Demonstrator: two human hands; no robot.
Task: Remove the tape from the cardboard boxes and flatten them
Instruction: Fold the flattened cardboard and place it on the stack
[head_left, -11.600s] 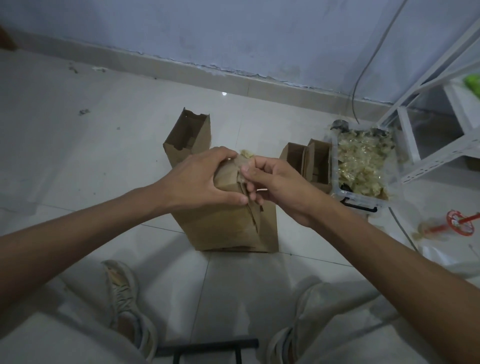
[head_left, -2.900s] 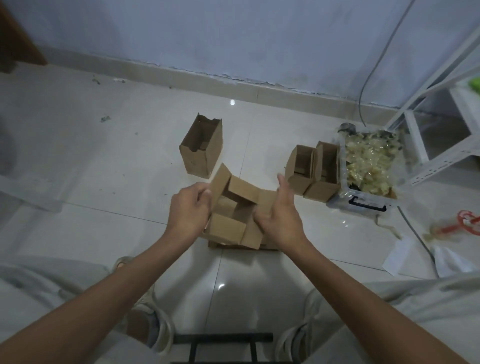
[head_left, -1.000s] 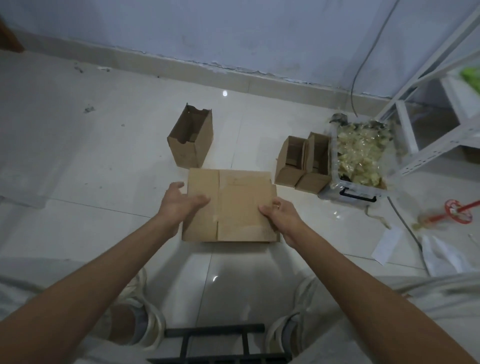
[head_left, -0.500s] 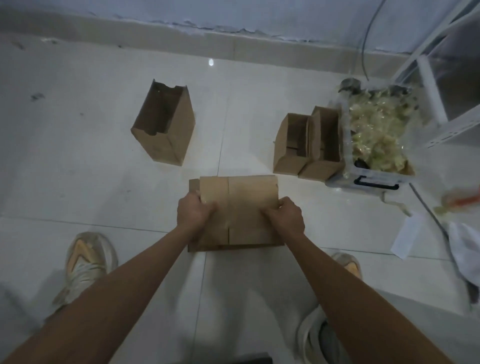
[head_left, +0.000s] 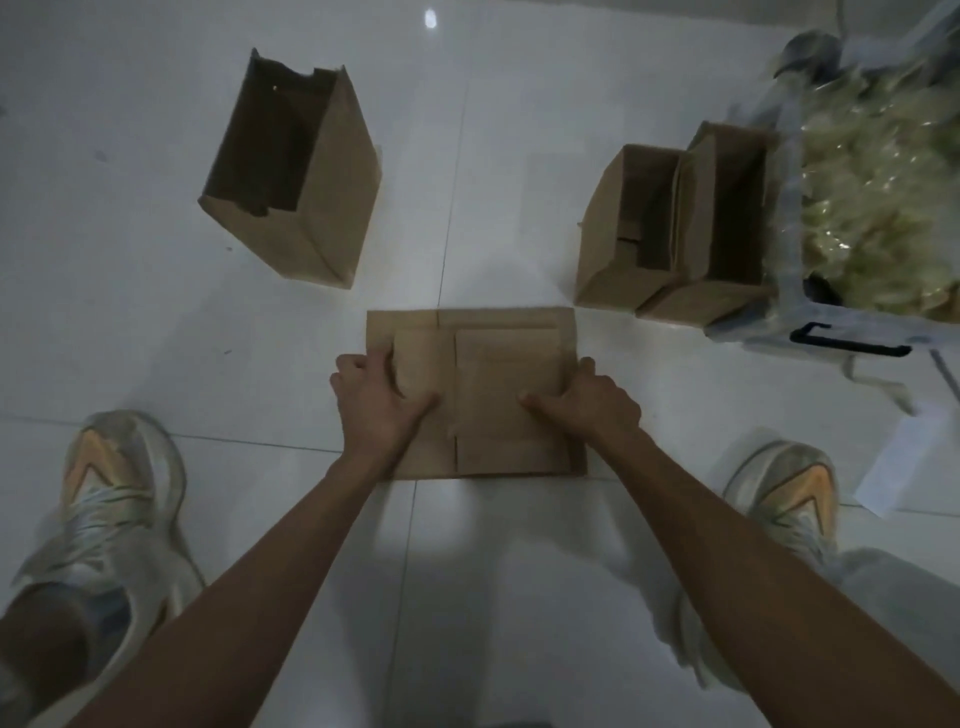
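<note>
A flattened brown cardboard box (head_left: 498, 374) lies on a stack of flat cardboard on the white tile floor, straight in front of me. My left hand (head_left: 376, 402) grips its left edge, fingers curled under and thumb on top. On its right edge sits my right hand (head_left: 584, 402), thumb pressed on the top face and fingers curled around the side. An open upright box (head_left: 322, 208) stands at the far left. Two open boxes (head_left: 675, 228) stand side by side at the far right.
A clear plastic bin (head_left: 878, 208) with a black handle, full of crumpled used tape, stands right of the two boxes. White paper scraps (head_left: 898, 467) lie on the floor at the right. My shoes (head_left: 119, 514) flank the stack on both sides.
The box was opened out and pressed flat onto the stack. Both hands slid to its side edges and closed on them, and the camera leaned in closer over the floor.
</note>
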